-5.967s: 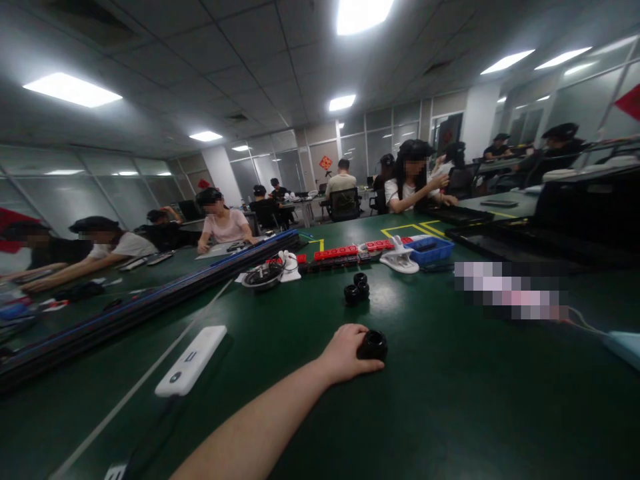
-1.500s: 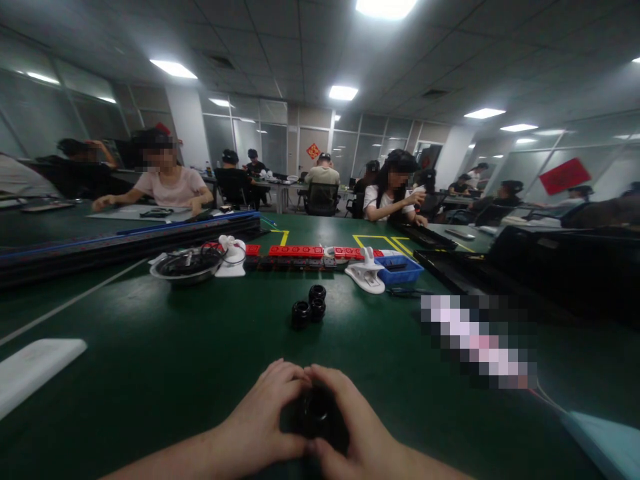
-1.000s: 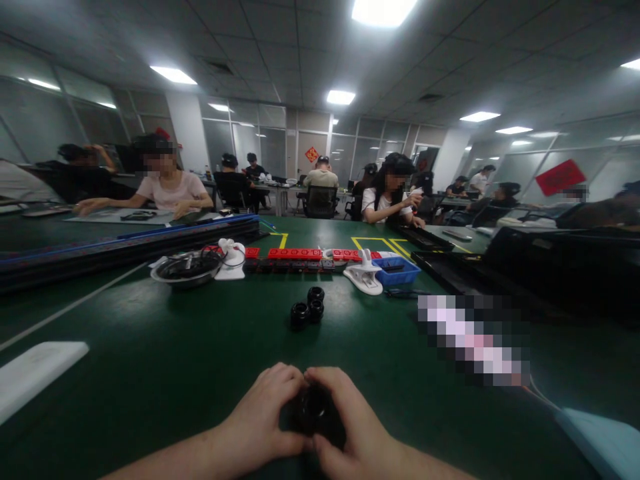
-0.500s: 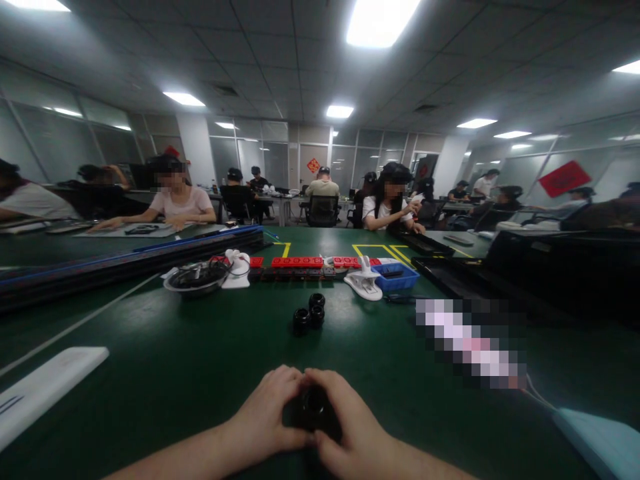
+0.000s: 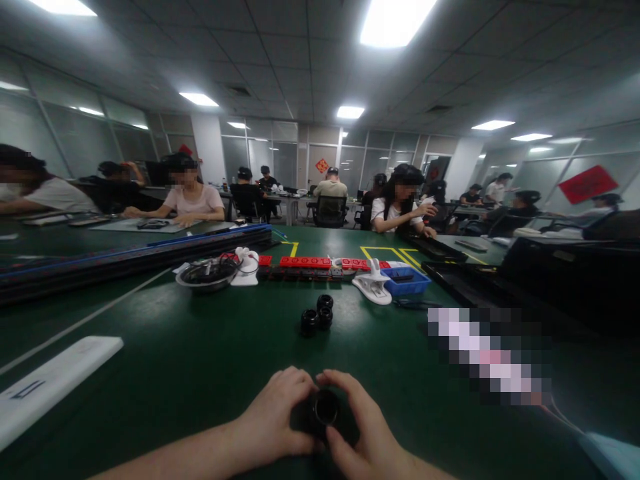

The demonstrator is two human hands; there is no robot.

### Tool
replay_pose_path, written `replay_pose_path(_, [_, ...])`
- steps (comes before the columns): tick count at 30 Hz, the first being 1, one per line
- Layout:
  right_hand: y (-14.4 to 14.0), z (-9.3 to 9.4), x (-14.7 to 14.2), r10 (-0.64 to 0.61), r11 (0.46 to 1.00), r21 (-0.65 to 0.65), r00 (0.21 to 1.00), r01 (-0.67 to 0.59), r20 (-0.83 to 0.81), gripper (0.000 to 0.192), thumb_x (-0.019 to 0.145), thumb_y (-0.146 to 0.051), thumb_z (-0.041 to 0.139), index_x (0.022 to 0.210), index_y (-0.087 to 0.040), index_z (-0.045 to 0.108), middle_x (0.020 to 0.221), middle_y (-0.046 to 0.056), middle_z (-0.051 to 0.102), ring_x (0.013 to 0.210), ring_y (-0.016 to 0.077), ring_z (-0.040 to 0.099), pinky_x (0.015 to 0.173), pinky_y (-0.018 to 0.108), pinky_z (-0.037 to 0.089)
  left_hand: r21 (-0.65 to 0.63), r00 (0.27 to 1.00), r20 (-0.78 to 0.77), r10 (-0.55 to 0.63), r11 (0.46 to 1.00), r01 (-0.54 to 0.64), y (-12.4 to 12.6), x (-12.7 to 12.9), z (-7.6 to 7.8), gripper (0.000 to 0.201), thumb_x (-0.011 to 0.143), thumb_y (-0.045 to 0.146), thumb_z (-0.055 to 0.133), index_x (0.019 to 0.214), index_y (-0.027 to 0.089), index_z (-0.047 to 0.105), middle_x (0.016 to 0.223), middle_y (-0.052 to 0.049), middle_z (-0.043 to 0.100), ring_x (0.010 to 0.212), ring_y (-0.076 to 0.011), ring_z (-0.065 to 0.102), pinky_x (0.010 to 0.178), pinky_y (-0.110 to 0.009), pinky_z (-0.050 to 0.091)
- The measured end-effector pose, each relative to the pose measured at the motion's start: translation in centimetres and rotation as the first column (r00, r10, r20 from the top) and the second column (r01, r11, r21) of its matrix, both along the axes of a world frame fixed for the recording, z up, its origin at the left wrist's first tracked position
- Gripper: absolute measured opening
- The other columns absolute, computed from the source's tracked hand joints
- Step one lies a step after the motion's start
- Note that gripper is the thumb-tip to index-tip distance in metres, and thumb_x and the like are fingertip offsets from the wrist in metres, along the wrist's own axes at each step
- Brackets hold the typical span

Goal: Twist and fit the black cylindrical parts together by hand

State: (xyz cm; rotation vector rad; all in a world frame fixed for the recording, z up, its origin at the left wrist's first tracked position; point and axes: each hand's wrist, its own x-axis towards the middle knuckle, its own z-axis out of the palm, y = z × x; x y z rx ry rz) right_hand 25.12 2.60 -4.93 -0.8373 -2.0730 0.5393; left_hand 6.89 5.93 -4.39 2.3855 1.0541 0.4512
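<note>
Low in the head view, both my hands are curled round a black, round, hollow part (image 5: 326, 407), its circular opening facing up toward me. My left hand (image 5: 275, 417) grips its left side, fingers over the far side and thumb low in front. My right hand (image 5: 370, 430) is at its right side, the thumb at the near rim and the fingers arched over the far edge. The part's lower end lies in shadow between the hands. Beyond them, a cluster of three similar black round parts (image 5: 319, 316) stands close together on the green tabletop (image 5: 210, 360).
Farther back are a metal bowl (image 5: 205, 275), a row of red blocks (image 5: 305, 262), a white clip stand (image 5: 373, 283) and a blue tray (image 5: 407, 280). A white flat piece (image 5: 65, 380) lies at left. Black cases (image 5: 565, 287) stand at right. People sit across the table.
The camera view has turned slightly left. The part between my hands has tilted so its opening shows more fully, and my right fingers have shifted apart from my left ones.
</note>
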Motion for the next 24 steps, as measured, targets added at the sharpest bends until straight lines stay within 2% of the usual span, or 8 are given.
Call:
replay_pose_path(3, [0.11,0.16,-0.04,0.004,1.000,-0.013,1.000,-0.004,0.031,0.063,0.065,-0.018,0.056,0.121,-0.016,0.029,0.119,0.014,0.046,0.109,0.0269,0.047,0.092,0.042,0.040,0.010,1.000,0.003,-0.003,1.000,0.003,0.02,-0.05,-0.10,0.037,0.059,0.039,0.073,0.085,0.019,0.056,0.092,-0.001,0.054,0.086,-0.0207,0.047,0.075,-0.031,0.037])
replay_pose_path(6, [0.17,0.26,-0.26,-0.053,0.994,-0.088,0.997,0.058,0.056,0.059,0.063,-0.021,0.063,0.115,-0.017,0.036,0.110,0.012,0.050,0.100,0.0254,0.051,0.086,0.040,0.044,0.019,1.000,0.006,-0.008,1.000,0.008,0.01,-0.11,-0.24,0.037,0.059,0.038,0.073,0.086,0.019,0.056,0.092,-0.001,0.054,0.085,-0.0203,0.047,0.074,-0.030,0.037])
replay_pose_path(9, [0.10,0.26,-0.35,-0.067,0.991,-0.110,0.996,0.074,0.063,0.050,0.065,-0.011,0.057,0.111,-0.019,0.039,0.103,0.008,0.052,0.093,0.0214,0.053,0.082,0.036,0.046,0.021,1.000,-0.002,-0.010,1.000,0.010,0.02,-0.12,-0.32,0.034,0.059,0.032,0.072,0.087,0.020,0.056,0.091,0.000,0.054,0.085,-0.0200,0.047,0.073,-0.030,0.037])
replay_pose_path(12, [0.00,0.19,-0.24,0.006,0.999,-0.049,0.999,-0.005,0.033,0.057,0.064,-0.007,0.051,0.117,-0.021,0.035,0.109,0.008,0.051,0.099,0.0210,0.051,0.086,0.035,0.044,0.027,1.000,0.008,-0.014,1.000,0.014,0.08,-0.10,-0.43,0.039,0.060,0.031,0.072,0.094,0.022,0.055,0.093,0.000,0.054,0.085,-0.0203,0.047,0.075,-0.031,0.037])
replay_pose_path(15, [0.02,0.06,-0.10,0.043,0.999,-0.014,0.999,-0.042,0.029,0.062,0.064,-0.012,0.054,0.121,-0.019,0.031,0.116,0.010,0.048,0.105,0.0235,0.048,0.091,0.038,0.041,0.034,1.000,0.017,-0.016,0.999,0.016,0.14,-0.13,-0.63,0.042,0.061,0.038,0.071,0.095,0.022,0.054,0.093,-0.001,0.054,0.086,-0.0206,0.047,0.076,-0.032,0.037])
replay_pose_path(20, [0.21,-0.06,-0.11,-0.083,0.985,-0.142,0.994,0.093,0.074,0.055,0.065,-0.022,0.063,0.114,-0.016,0.039,0.108,0.012,0.051,0.098,0.0252,0.052,0.085,0.040,0.045,0.043,1.000,0.015,-0.025,0.999,0.024,0.23,-0.19,-0.80,0.036,0.062,0.039,0.071,0.089,0.021,0.055,0.093,0.000,0.054,0.085,-0.0203,0.047,0.075,-0.031,0.037])
replay_pose_path(22, [0.24,0.02,-0.14,-0.073,0.983,-0.164,0.994,0.085,0.080,0.050,0.066,-0.017,0.059,0.112,-0.018,0.040,0.106,0.010,0.053,0.096,0.0235,0.053,0.084,0.038,0.045,0.039,1.000,0.014,-0.024,0.999,0.024,0.24,-0.18,-0.76,0.036,0.061,0.038,0.071,0.089,0.021,0.055,0.092,0.000,0.054,0.085,-0.0203,0.047,0.074,-0.030,0.037])
replay_pose_path(24, [0.23,0.12,-0.14,-0.015,0.991,-0.129,0.998,0.024,0.068,0.053,0.066,-0.010,0.053,0.116,-0.019,0.037,0.111,0.010,0.052,0.101,0.0227,0.052,0.087,0.038,0.043,0.038,1.000,0.013,-0.016,0.999,0.015,0.24,-0.16,-0.72,0.040,0.060,0.037,0.072,0.093,0.021,0.055,0.093,0.000,0.054,0.085,-0.0205,0.047,0.074,-0.031,0.037])
